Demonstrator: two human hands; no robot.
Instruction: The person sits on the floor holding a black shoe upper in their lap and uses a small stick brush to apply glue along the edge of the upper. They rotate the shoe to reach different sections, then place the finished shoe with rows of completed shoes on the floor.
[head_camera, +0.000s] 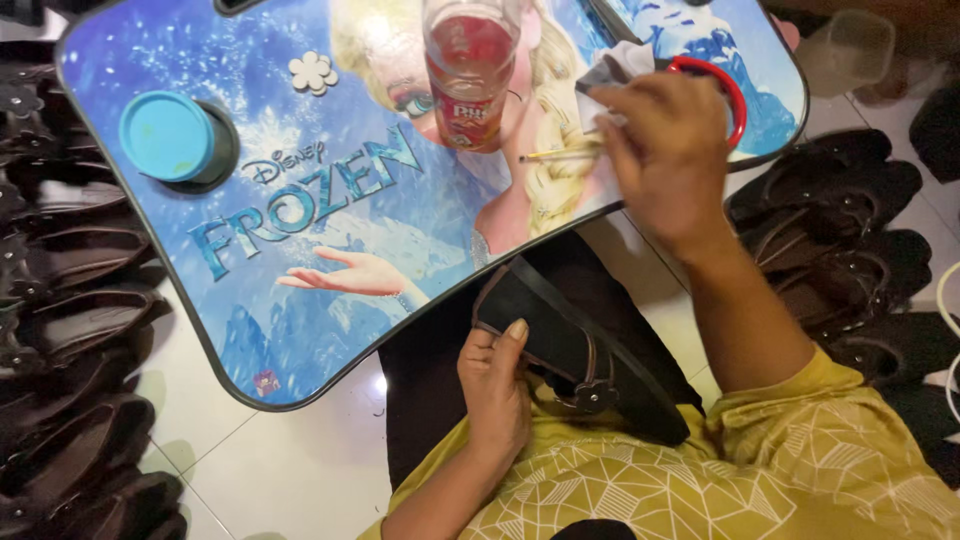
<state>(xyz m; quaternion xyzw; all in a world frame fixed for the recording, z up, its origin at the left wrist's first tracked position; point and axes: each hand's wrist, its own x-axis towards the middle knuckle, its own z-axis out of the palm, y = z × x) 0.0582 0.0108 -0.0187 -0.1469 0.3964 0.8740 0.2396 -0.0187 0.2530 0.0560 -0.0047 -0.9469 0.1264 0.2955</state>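
The black sandal is lying across the lap, the left hand gripping its toe end at seven o'clock. At one o'clock, the right hand is pinching a thin brush over the blue lap table, beside a clear jar.

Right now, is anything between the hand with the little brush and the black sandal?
Yes. The right hand holds the thin brush over the blue lap table, and the table's curved front edge lies between it and the black sandal, which the left hand holds lower down over the lap.
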